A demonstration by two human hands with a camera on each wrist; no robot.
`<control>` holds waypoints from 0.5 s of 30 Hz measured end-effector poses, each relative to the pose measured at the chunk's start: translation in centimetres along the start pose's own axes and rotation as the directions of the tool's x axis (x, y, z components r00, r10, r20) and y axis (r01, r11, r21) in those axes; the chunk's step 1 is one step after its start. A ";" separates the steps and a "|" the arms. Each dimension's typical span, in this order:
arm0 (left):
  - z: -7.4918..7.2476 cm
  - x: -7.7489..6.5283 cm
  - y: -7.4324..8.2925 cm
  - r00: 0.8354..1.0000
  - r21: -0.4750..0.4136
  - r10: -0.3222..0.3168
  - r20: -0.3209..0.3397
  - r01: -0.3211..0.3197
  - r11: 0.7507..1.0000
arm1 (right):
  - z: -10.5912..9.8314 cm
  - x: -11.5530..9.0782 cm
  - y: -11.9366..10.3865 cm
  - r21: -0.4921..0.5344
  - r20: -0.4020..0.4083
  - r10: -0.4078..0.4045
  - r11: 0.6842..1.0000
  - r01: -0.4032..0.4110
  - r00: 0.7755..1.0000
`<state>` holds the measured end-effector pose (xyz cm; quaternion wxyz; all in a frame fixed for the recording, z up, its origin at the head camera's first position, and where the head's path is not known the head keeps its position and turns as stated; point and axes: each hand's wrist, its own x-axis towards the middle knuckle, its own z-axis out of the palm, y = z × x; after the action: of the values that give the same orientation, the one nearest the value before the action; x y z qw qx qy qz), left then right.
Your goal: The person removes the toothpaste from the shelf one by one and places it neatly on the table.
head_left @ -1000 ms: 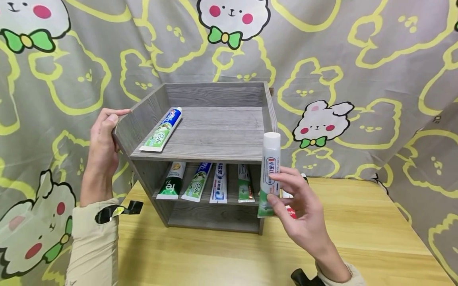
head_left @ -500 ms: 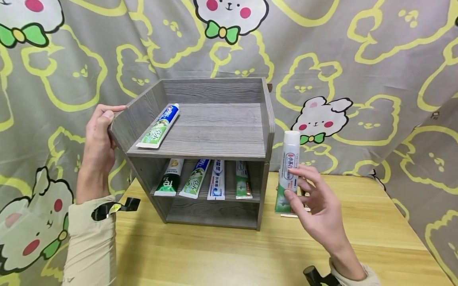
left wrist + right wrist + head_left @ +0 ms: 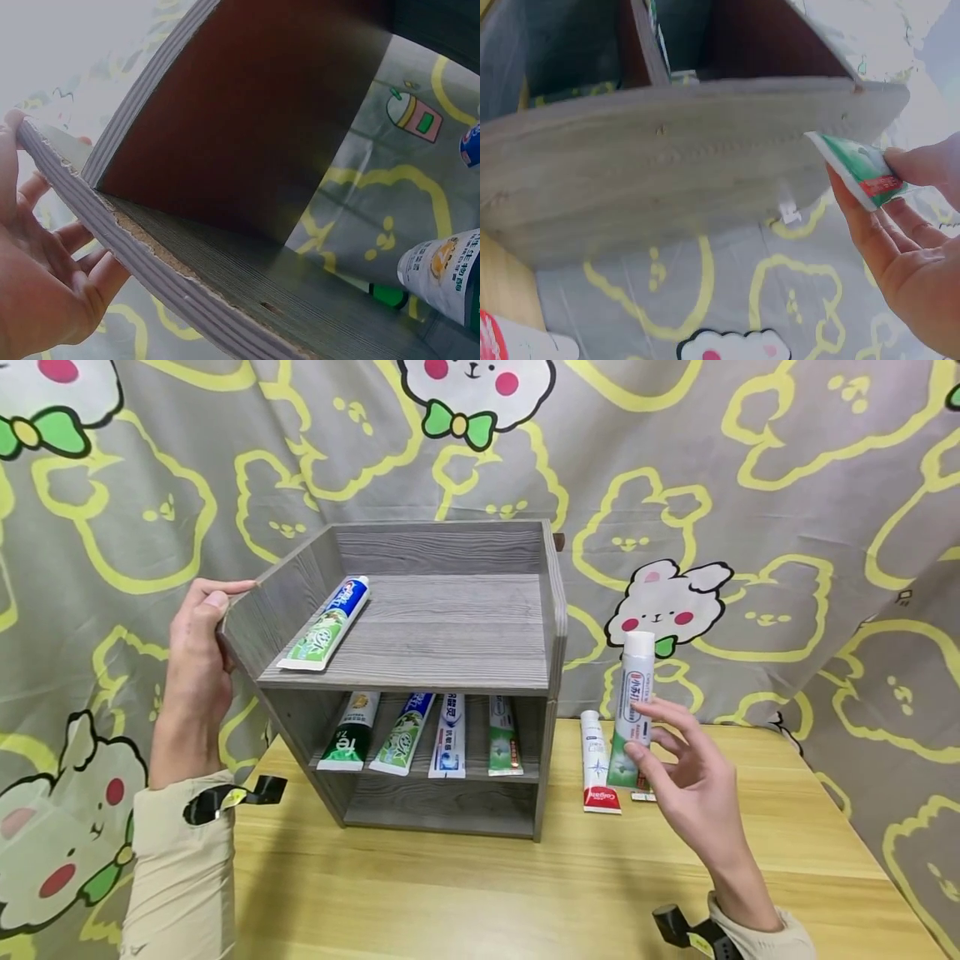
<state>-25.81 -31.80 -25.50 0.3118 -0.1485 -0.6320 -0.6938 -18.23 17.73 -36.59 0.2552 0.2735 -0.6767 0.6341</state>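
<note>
My right hand pinches a white-and-green toothpaste tube between thumb and fingers, cap up, to the right of a grey wooden shelf unit. In the right wrist view the tube's green crimped end shows between the fingers. At the unit's left side panel, my left hand grips the front edge; the left wrist view shows the thumb and fingers around that board. A blue-and-green toothpaste tube lies on the top level. Several tubes, among them a dark green one, lie on the middle shelf.
On the wooden table, right of the unit, lies a white-and-red Colgate tube. A small white-edged item shows beside it, mostly covered by the held tube and hand. A patterned grey curtain hangs behind.
My right hand has moved right with the toothpaste tube, away from the unit's front right edge, uncovering the Colgate tube. My left hand keeps its grip on the side panel.
</note>
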 end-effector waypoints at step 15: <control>0.1 0.1 0.1 1.000 -0.064 -0.028 -0.014 0.027 0.998 | -3.5 0.5 2.8 -0.048 -0.034 0.053 0.997 -0.055 0.998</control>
<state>-25.87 -31.71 -25.35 0.3020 -0.1444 -0.6092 -0.7189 -20.49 21.36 -38.04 0.2553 0.2385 -0.6950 0.6285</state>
